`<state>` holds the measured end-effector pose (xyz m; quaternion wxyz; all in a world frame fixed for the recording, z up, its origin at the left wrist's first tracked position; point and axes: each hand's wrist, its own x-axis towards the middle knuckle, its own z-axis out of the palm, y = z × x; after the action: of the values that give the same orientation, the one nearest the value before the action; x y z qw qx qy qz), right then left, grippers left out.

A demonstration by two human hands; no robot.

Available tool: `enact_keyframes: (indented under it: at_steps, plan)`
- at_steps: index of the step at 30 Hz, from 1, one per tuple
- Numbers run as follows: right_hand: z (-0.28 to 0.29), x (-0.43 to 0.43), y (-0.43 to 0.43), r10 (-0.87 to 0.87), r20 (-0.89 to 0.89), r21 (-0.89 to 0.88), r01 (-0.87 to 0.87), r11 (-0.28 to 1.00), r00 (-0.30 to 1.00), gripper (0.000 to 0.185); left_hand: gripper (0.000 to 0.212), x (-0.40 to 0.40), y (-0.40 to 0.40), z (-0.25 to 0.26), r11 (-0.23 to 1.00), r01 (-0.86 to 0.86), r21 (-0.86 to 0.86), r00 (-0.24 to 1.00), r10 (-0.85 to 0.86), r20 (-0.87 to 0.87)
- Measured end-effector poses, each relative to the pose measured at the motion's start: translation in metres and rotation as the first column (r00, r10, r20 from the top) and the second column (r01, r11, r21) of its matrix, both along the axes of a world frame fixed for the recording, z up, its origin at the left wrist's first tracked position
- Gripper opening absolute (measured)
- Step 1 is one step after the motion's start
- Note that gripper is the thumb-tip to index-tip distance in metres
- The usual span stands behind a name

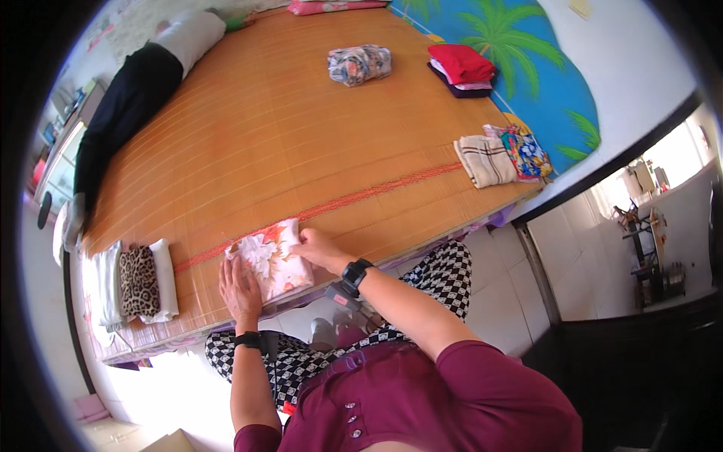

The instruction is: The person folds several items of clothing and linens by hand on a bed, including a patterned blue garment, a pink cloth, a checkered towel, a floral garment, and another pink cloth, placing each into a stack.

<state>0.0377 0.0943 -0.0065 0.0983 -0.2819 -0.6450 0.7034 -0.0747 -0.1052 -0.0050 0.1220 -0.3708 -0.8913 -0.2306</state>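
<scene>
A folded white cloth garment with a red, orange and grey floral print (277, 257) lies on the bamboo mat (316, 164) near the bed's front edge. My left hand (240, 288) rests flat along its left side, fingers extended and pressed on the fabric. At its right edge is my right hand (319, 248), with the thumb and curled fingers on the cloth's border. Whether those fingers pinch the fabric is hard to tell. To the left lie a folded leopard-print cloth (139, 281) and folded white garments (165, 282).
A beige striped folded cloth (487, 161) and a blue floral cloth (528, 152) lie at right. Farther back are a red-topped folded stack (463, 65) and a floral bundle (360, 64). A person in dark trousers (133, 93) lies along the mat's left side.
</scene>
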Motion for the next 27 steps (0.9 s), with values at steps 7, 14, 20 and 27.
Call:
enact_keyframes:
  at_steps: [7,14,20,27]
  plan:
    - [0.011,0.002,0.004,0.039,-0.032,-0.014,-0.039,0.999,0.999,0.03,0.041,-0.004,-0.005,-0.004,1.0,-0.017,0.004,1.0,0.016,0.024]
    - [0.028,0.009,-0.011,0.253,0.098,-0.058,-0.248,0.967,0.963,0.038,0.041,-0.001,0.0,-0.001,1.0,-0.014,0.016,0.998,0.013,0.06]
    - [0.031,0.029,-0.014,0.189,-0.01,-0.12,-0.189,0.975,0.982,0.038,0.05,-0.002,-0.003,0.002,0.999,0.044,0.015,0.986,-0.046,0.159]
    - [0.058,0.101,0.046,0.054,0.013,-0.164,-0.051,0.985,0.998,0.043,0.052,-0.005,-0.007,-0.004,0.997,0.068,-0.047,0.993,-0.063,0.104]
